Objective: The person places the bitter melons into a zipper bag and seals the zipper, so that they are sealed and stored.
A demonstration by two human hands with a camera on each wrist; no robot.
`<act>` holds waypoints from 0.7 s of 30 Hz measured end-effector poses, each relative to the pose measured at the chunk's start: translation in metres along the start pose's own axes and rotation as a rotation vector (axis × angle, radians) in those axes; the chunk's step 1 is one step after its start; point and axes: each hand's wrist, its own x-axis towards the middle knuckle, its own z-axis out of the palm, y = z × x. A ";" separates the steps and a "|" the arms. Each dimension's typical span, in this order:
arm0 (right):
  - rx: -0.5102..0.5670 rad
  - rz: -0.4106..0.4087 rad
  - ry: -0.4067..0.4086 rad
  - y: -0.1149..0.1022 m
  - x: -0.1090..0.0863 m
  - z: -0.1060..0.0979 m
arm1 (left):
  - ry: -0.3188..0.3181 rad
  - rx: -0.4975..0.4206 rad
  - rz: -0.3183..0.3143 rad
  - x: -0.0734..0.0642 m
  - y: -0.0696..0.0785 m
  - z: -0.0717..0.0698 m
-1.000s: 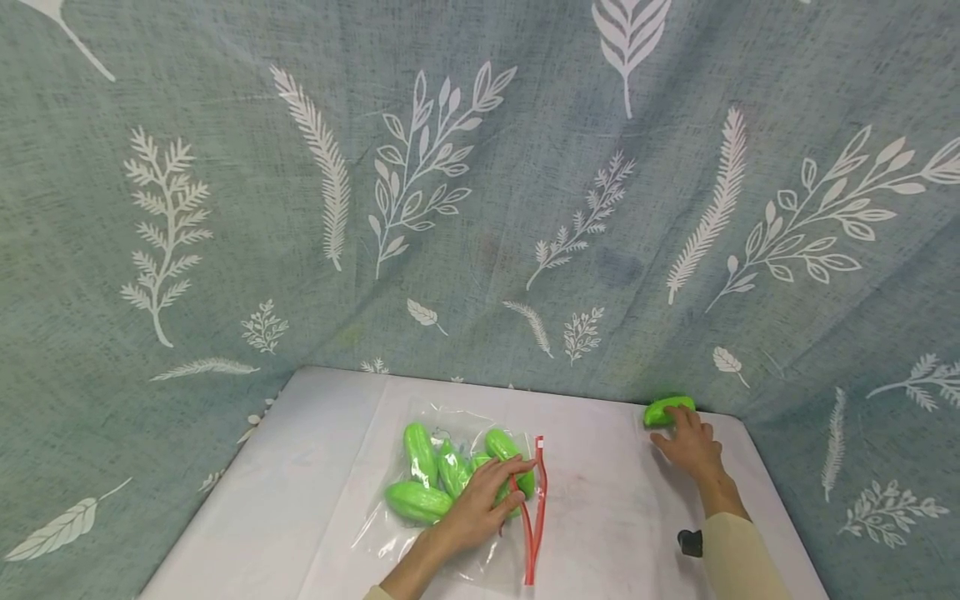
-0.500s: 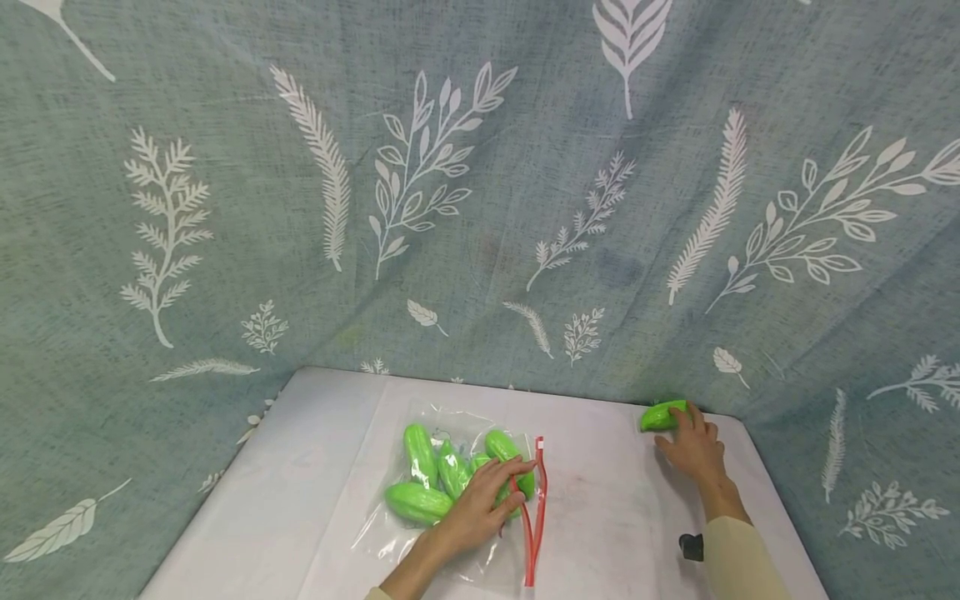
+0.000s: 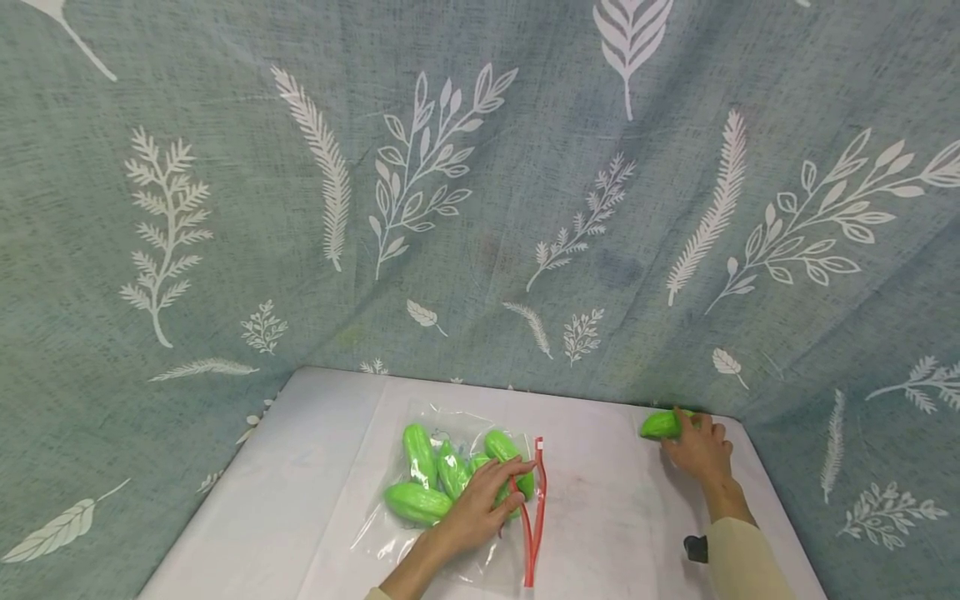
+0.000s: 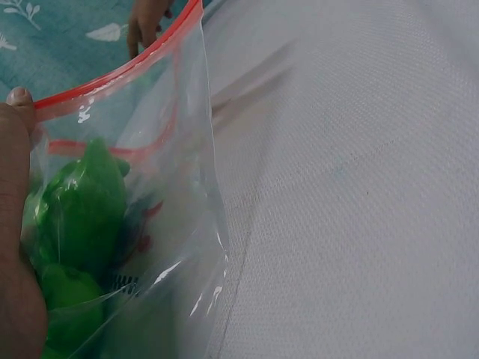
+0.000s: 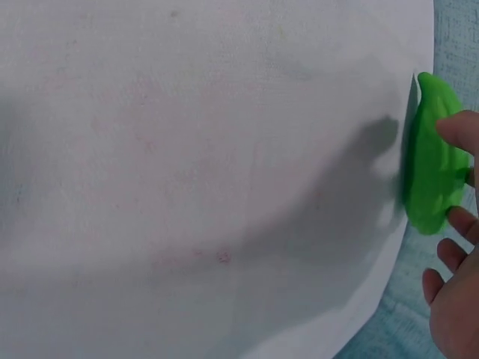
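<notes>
In the head view my right hand (image 3: 703, 450) holds a bright green cucumber (image 3: 660, 426) at the back right of the table. The right wrist view has the thumb on one side of this ridged cucumber (image 5: 434, 164) and fingertips at its other side. My left hand (image 3: 480, 504) lies over a clear zip bag (image 3: 386, 546) with several similar green cucumbers (image 3: 418, 503) inside. Seen from the left wrist, the left thumb (image 4: 20, 97) pinches the bag's red zip edge (image 4: 112, 78), and the mouth gapes. The left hand hides part of the bag's contents.
A white cloth covers the table (image 3: 592, 517). Green-grey fabric (image 3: 480, 208) with white leaf prints hangs behind and at both sides, close against the table edges. A small black object (image 3: 696, 548) sits beside the right sleeve (image 3: 742, 554).
The right hand has closed its thumb and fingers round the cucumber and shifted slightly right. The cucumber has moved a little nearer to me. The left hand and bag stay put.
</notes>
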 end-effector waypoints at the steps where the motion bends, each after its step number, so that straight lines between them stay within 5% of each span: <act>1: 0.000 0.008 -0.007 0.000 -0.001 -0.001 | 0.000 -0.002 0.000 0.000 0.000 0.000; 21: -0.028 -0.024 0.068 0.005 -0.006 0.000 | 0.021 -0.008 0.047 0.000 0.000 0.001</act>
